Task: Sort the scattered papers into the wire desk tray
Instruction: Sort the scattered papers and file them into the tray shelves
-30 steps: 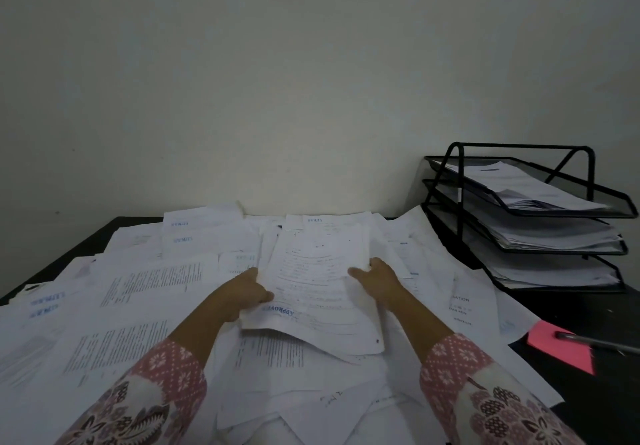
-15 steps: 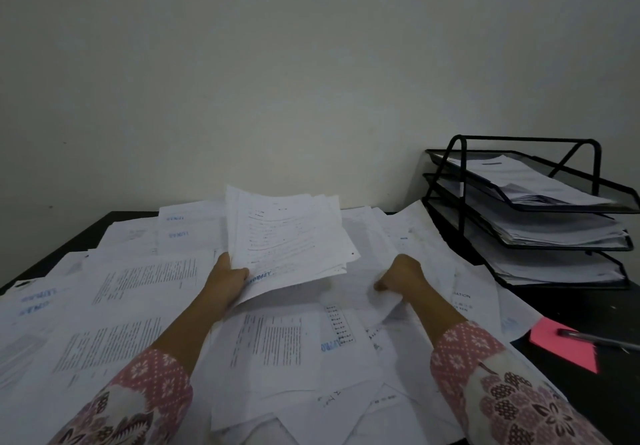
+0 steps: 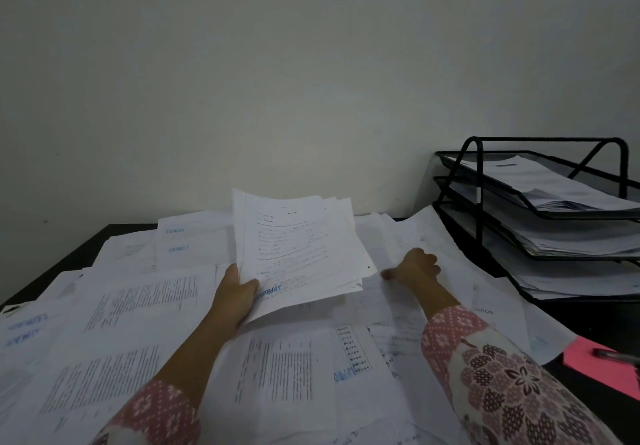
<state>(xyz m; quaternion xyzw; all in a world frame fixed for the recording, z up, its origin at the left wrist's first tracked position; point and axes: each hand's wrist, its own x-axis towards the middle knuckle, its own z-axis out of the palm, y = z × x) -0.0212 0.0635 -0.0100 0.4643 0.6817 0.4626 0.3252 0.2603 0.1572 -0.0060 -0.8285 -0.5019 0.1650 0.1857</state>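
Progress: partly done, I'd say. The wire desk tray (image 3: 540, 209) sits far right against the wall, three tiers, each already holding a stack of sheets, so some sorting has gone in. Plenty left: scattered papers (image 3: 145, 306) cover nearly the whole desk in overlapping layers, printed text and blue stamps showing on several. Left hand (image 3: 235, 292) grips a small sheaf of papers (image 3: 298, 254) at its lower left corner, thumb on top, sheaf lifted and tilted up off the pile, well apart from the tray. Right hand (image 3: 414, 268) is down on the loose sheets just right of the sheaf, fingers curled and thumb stuck out left; looks like it is pinching or pulling at a sheet, but I cannot tell for sure that it holds one. Likely step: gathering a batch before moving it to a tier. Surface: dark desk (image 3: 69, 257), visible only at the far left edge and front right. A pink note (image 3: 602, 368) lies at the right edge with a pen (image 3: 620, 354) resting on it. Room: plain pale wall behind, dim light, nothing else in view.
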